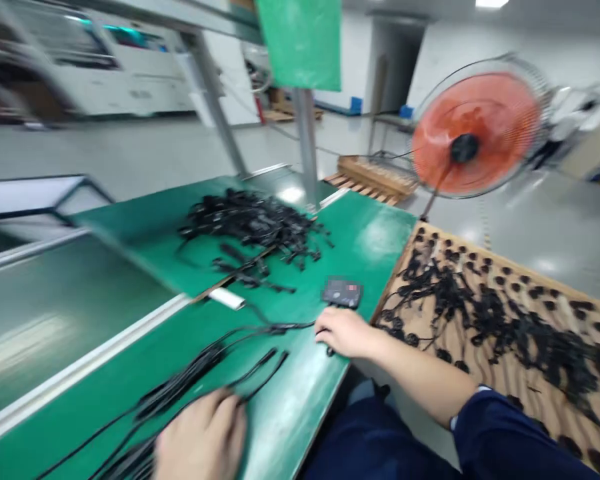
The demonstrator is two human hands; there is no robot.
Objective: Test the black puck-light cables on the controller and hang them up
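My left hand, slightly blurred, lies at the near edge of the green tabletop. Its fingers are curled over black cables, whose thin plug ends stick out past the knuckles. My right hand is closed around the end of another black cable; its fingertips hide what exactly is pinched. Just beyond those fingers sits a small dark box-shaped device, partly pixelated. Between the hands and to the left, a bundle of black cables stretches along the table.
A heap of black cables lies farther back, near a white block-shaped piece. On my right, a wooden board carries many black cables with round ends. An orange fan stands behind it. A metal post rises at the back.
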